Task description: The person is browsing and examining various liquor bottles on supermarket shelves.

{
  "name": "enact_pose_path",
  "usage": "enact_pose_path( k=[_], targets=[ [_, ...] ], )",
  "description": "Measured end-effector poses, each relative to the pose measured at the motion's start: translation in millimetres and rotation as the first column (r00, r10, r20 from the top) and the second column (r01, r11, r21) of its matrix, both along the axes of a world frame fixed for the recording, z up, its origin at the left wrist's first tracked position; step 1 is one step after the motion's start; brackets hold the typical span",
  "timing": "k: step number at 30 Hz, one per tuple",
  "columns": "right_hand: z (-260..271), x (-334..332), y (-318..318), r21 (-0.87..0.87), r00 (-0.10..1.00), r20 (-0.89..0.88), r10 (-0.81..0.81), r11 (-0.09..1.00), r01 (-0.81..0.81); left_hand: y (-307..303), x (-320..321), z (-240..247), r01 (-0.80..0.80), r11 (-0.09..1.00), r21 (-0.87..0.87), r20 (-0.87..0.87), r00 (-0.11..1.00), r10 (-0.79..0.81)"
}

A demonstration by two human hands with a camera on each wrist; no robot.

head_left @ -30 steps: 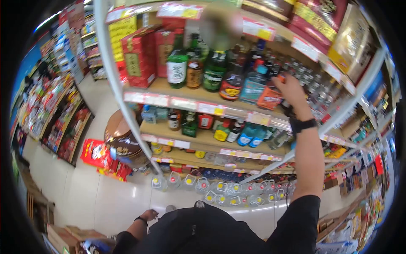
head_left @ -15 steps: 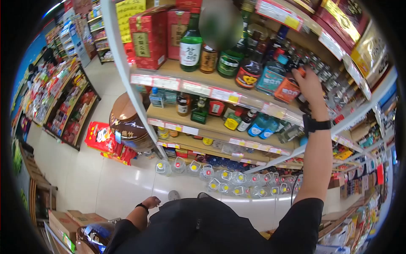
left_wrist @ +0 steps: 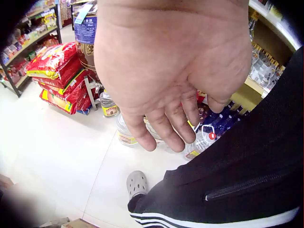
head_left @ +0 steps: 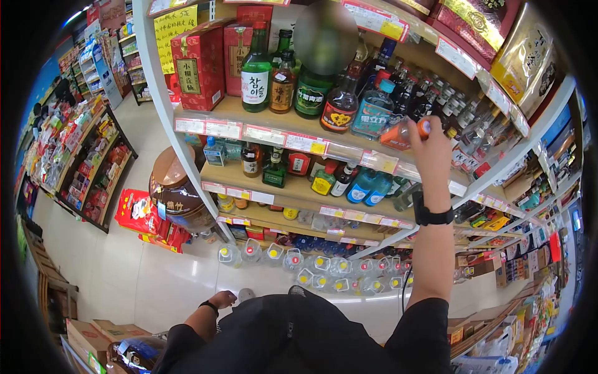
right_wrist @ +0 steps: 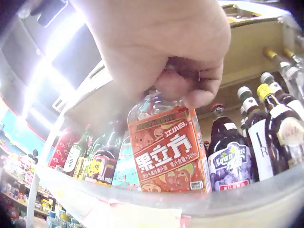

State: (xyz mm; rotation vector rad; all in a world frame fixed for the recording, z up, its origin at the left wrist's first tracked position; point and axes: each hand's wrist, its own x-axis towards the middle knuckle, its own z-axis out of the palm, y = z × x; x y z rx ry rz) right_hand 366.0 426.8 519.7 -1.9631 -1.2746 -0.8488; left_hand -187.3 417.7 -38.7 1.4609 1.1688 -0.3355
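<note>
My right hand (head_left: 432, 149) grips the orange-capped neck of a clear bottle with an orange label (head_left: 396, 136), tilted at the front edge of the upper shelf. In the right wrist view the fingers of that hand (right_wrist: 166, 52) curl round the top of the orange-label bottle (right_wrist: 166, 154). To its left stands a teal-capped bottle with a blue label (head_left: 372, 112); a dark bottle with a grape label (right_wrist: 230, 156) is on its right. My left hand (head_left: 223, 299) hangs low by my body. The left wrist view shows that hand (left_wrist: 171, 66) holding nothing, its fingers loosely extended.
Price tags line the shelf edge (head_left: 286, 142). Lower shelves hold more bottles, and large clear jugs (head_left: 293, 260) stand on the floor. A big brown jar (head_left: 177, 190) and stacked red bags (head_left: 138, 213) are at the left. A slanted white post (head_left: 498, 177) rises right of my forearm.
The orange-label bottle has tilted over and come forward from its place beside the blue-label bottle, with my right hand on its neck. My left hand still hangs low.
</note>
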Motion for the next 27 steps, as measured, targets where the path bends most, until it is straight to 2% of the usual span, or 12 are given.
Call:
enact_pose_path(
  k=[3,6,8,10,11,13,15,16,18,20,23,27],
  targets=[
    [-5,-3,-12,0.124,1.0,0.002,-0.002,0.992,0.002,12,10,3,-0.027,0.997,0.065,0.079,0.997,0.022],
    [11,-18,-39,0.373,0.998,0.016,0.064,0.925,-0.065,20,32,45,-0.134,0.983,0.122,0.237,0.966,0.102],
    [10,-22,-62,0.501,0.978,0.057,0.198,0.842,-0.2,32,49,71,-0.188,0.968,0.164,0.34,0.932,0.123],
    [3,-35,-88,0.548,0.958,0.061,0.28,0.793,-0.267,43,73,114,-0.213,0.952,0.218,0.407,0.907,0.11],
    [-5,-47,-100,0.537,0.954,0.04,0.298,0.799,-0.272,46,86,139,-0.226,0.945,0.239,0.433,0.895,0.104],
    [-34,-64,-122,0.317,0.935,-0.027,0.354,0.89,-0.328,49,107,174,-0.27,0.937,0.221,0.519,0.846,0.121],
    [-62,-88,-119,0.131,0.881,-0.169,0.442,0.896,-0.424,52,125,199,-0.296,0.934,0.2,0.595,0.794,0.124],
    [-74,-94,-113,-0.012,0.845,-0.229,0.484,0.866,-0.499,54,132,208,-0.301,0.935,0.187,0.627,0.769,0.123],
    [-120,-107,-100,-0.091,0.759,-0.403,0.511,0.803,-0.589,54,149,226,-0.301,0.936,0.181,0.688,0.719,0.098],
    [-164,-114,-94,-0.211,0.756,-0.469,0.456,0.774,-0.597,48,166,243,-0.292,0.936,0.195,0.737,0.673,0.056],
    [-197,-122,-93,-0.301,0.726,-0.564,0.393,0.722,-0.624,35,189,288,-0.132,0.815,0.564,0.646,0.685,-0.336],
    [-216,-134,-91,-0.294,0.669,-0.593,0.448,0.653,-0.698,14,222,321,-0.066,0.538,0.84,0.427,0.691,-0.583]
  ],
)
